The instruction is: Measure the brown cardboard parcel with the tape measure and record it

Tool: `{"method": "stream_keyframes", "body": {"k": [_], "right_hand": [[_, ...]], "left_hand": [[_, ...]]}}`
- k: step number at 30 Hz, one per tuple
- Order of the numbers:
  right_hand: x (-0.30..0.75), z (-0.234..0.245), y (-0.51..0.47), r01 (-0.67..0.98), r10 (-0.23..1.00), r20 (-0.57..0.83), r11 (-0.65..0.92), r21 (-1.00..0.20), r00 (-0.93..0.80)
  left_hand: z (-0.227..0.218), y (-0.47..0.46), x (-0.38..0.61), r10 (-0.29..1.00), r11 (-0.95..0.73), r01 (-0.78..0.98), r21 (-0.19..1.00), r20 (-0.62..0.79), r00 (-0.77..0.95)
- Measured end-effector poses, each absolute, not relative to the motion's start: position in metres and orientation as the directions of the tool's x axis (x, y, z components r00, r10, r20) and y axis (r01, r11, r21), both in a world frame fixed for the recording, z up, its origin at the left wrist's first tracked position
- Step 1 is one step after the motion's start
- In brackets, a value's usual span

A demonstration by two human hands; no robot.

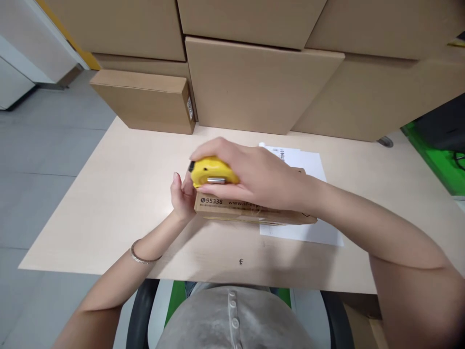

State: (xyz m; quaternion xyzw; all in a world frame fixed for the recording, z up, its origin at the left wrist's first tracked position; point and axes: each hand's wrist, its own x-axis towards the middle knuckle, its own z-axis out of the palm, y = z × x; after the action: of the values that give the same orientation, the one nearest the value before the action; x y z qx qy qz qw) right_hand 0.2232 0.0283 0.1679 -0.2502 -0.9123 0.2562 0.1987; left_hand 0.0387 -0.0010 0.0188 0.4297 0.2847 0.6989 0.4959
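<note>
My right hand (pixel 261 174) is closed around a yellow tape measure (pixel 212 172) with a metal clip on its side and a black part at its left end. It is above a small brown cardboard box (pixel 214 206) with printed text on its side, and covers much of the box's top. My left hand (pixel 183 196) is at the box's left end, thumb up, with its other fingers partly hidden behind the box and the tape measure. White paper (pixel 308 232) with some print lies under the box.
Large cardboard boxes (pixel 254 87) line the back of the table (pixel 109 218). A flatter closed box (pixel 145 104) stands on its long side at the back left. A tiny dark bit (pixel 241 261) is near the front edge. Something green and black (pixel 443 150) is at the right.
</note>
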Motion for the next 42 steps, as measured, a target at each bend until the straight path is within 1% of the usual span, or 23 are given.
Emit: {"method": "stream_keyframes", "body": {"k": [2, 3, 6, 7, 10, 12, 14, 15, 18, 21, 24, 28, 33, 36, 38, 40, 41, 42], "right_hand": [[0.208, 0.165, 0.035, 0.360, 0.550, 0.219, 0.749, -0.555, -0.806], [0.205, 0.163, 0.036, 0.357, 0.544, 0.213, 0.751, -0.555, -0.812], [0.213, 0.160, 0.035, 0.363, 0.545, 0.195, 0.744, -0.561, -0.815], [0.221, 0.159, 0.034, 0.373, 0.554, 0.195, 0.741, -0.558, -0.809], [0.261, 0.157, 0.029, 0.420, 0.611, 0.198, 0.710, -0.565, -0.767], [0.298, 0.153, 0.022, 0.454, 0.668, 0.196, 0.662, -0.596, -0.718], [0.340, 0.148, 0.011, 0.471, 0.715, 0.266, 0.649, -0.598, -0.646], [0.360, 0.146, 0.005, 0.499, 0.750, 0.302, 0.631, -0.594, -0.588], [0.404, 0.136, -0.012, 0.584, 0.852, 0.309, 0.517, -0.625, -0.423], [0.419, 0.126, -0.021, 0.577, 0.869, 0.325, 0.491, -0.652, -0.373], [0.416, 0.118, -0.022, 0.565, 0.858, 0.352, 0.512, -0.647, -0.373], [0.413, 0.118, -0.020, 0.578, 0.865, 0.343, 0.501, -0.644, -0.366], [0.414, 0.134, -0.017, 0.578, 0.845, 0.330, 0.531, -0.619, -0.422], [0.397, 0.147, -0.011, 0.582, 0.831, 0.318, 0.549, -0.600, -0.456], [0.372, 0.152, -0.005, 0.604, 0.824, 0.282, 0.556, -0.572, -0.491], [0.337, 0.155, 0.001, 0.638, 0.806, 0.208, 0.572, -0.516, -0.554], [0.318, 0.156, 0.003, 0.649, 0.786, 0.167, 0.593, -0.476, -0.595], [0.298, 0.156, 0.004, 0.635, 0.747, 0.155, 0.639, -0.434, -0.646]], "left_hand": [[0.014, -0.001, 0.036, 0.923, -0.382, -0.437, 0.814, 0.307, -0.233], [0.012, -0.001, 0.035, 0.932, -0.358, -0.431, 0.828, 0.287, -0.222], [0.011, -0.001, 0.032, 0.977, -0.204, -0.420, 0.884, 0.211, -0.030], [0.013, -0.001, 0.031, 0.977, -0.184, -0.417, 0.890, 0.210, 0.017], [0.021, 0.000, 0.031, 0.962, -0.223, -0.425, 0.878, 0.267, 0.047], [0.026, 0.001, 0.032, 0.959, -0.222, -0.431, 0.875, 0.275, 0.063], [0.031, 0.001, 0.032, 0.963, -0.197, -0.440, 0.876, 0.258, 0.081], [0.032, 0.001, 0.032, 0.964, -0.188, -0.447, 0.874, 0.251, 0.084], [0.035, 0.003, 0.032, 0.971, -0.167, -0.466, 0.869, 0.227, 0.075], [0.034, 0.004, 0.032, 0.973, -0.160, -0.467, 0.870, 0.218, 0.074], [0.033, 0.005, 0.032, 0.968, -0.188, -0.440, 0.878, 0.241, 0.068], [0.032, 0.005, 0.032, 0.961, -0.214, -0.407, 0.888, 0.266, 0.076], [0.031, 0.004, 0.031, 0.967, -0.201, -0.404, 0.892, 0.246, 0.062], [0.030, 0.003, 0.030, 0.968, -0.208, -0.405, 0.890, 0.248, 0.048], [0.027, 0.002, 0.030, 0.965, -0.231, -0.391, 0.891, 0.261, 0.026], [0.021, 0.001, 0.031, 0.961, -0.258, -0.365, 0.895, 0.276, -0.004], [0.018, 0.002, 0.031, 0.959, -0.270, -0.351, 0.897, 0.283, -0.014], [0.014, 0.002, 0.031, 0.956, -0.282, -0.338, 0.898, 0.292, -0.022]]}}
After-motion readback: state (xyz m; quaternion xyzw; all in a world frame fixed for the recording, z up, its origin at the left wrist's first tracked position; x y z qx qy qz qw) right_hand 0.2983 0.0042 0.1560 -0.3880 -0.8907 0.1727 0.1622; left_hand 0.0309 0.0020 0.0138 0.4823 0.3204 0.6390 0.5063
